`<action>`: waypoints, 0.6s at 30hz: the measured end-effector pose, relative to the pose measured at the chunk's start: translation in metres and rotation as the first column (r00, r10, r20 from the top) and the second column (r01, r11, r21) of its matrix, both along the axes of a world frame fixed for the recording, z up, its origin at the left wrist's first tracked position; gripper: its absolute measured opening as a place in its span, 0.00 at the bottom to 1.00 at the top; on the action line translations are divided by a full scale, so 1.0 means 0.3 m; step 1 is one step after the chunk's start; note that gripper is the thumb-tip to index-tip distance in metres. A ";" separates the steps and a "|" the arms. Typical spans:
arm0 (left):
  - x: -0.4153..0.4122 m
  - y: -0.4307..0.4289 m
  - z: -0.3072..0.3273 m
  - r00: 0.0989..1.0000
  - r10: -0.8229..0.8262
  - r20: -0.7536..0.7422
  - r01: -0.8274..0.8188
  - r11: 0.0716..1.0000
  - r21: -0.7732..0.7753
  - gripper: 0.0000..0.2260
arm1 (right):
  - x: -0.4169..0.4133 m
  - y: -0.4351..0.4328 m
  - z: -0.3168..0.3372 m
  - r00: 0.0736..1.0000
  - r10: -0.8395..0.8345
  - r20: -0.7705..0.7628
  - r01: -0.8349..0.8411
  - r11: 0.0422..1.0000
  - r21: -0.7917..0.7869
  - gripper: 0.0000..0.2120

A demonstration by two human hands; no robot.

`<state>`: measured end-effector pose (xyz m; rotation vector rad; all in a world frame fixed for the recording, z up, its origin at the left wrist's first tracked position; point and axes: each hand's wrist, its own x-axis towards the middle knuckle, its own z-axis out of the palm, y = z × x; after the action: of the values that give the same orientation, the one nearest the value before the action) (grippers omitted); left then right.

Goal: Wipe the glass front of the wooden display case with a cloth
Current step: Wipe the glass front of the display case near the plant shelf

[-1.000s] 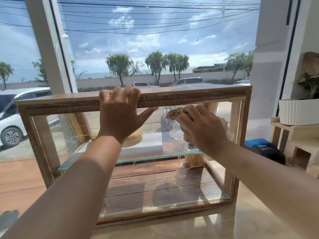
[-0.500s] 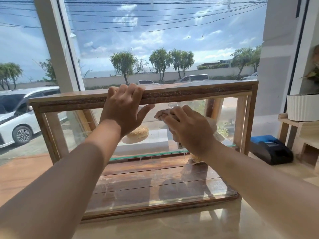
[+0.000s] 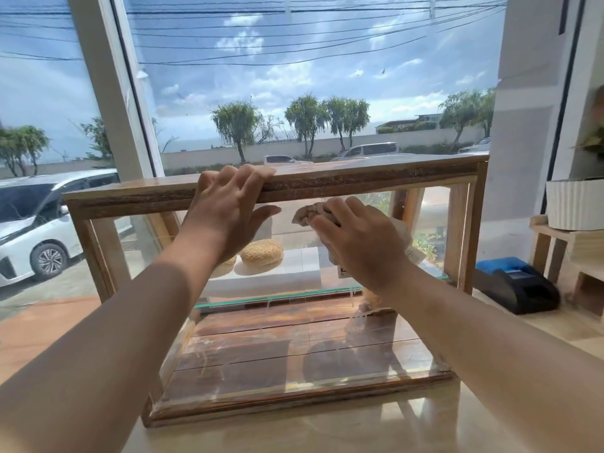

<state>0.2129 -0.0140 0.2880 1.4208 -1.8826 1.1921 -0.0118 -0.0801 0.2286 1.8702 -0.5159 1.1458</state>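
Note:
A wooden display case (image 3: 376, 178) with a glass front (image 3: 294, 348) stands on a pale counter before a big window. My left hand (image 3: 225, 214) rests over the top front rail, fingers curled on the wood, thumb against the glass. My right hand (image 3: 356, 243) presses a crumpled beige cloth (image 3: 310, 212) against the upper middle of the glass, just right of the left hand. Inside, a sesame bun (image 3: 262, 252) lies on a glass shelf (image 3: 277, 297). Streaks show low on the pane.
A black and blue receipt printer (image 3: 516, 282) sits on the counter right of the case. Behind it stand a wooden stand (image 3: 555, 243) and a white ribbed planter (image 3: 575, 204). The window frame post (image 3: 111, 93) rises behind the case's left end.
My right hand with the cloth has slid a little left along the upper glass, closer to the left hand. The camera view has shifted, so the case sits further right; the left hand stays on the rail.

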 end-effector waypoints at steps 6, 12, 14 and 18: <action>-0.016 -0.004 -0.021 0.999 0.032 -0.032 -0.035 0.993 -0.112 0.24 | -0.235 -0.056 0.003 0.990 -0.106 0.093 0.103 0.994 0.037 0.06; -0.065 -0.035 -0.059 0.993 0.083 -0.079 -0.105 0.935 -0.339 0.26 | -0.448 -0.105 -0.043 0.906 -0.273 0.322 0.210 0.953 0.219 0.07; -0.072 -0.046 -0.063 0.992 0.089 -0.090 -0.117 0.917 -0.382 0.26 | -0.458 -0.106 -0.055 0.864 -0.302 0.404 0.202 0.941 0.271 0.08; -0.074 -0.051 -0.071 0.991 0.107 -0.077 -0.129 0.902 -0.413 0.26 | -0.389 -0.091 -0.101 0.769 -0.324 0.551 0.115 0.918 0.380 0.12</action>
<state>0.1908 -0.0293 0.2667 1.3213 -1.4077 1.4932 -0.1286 -0.1073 0.1982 1.6058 -1.3322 1.5661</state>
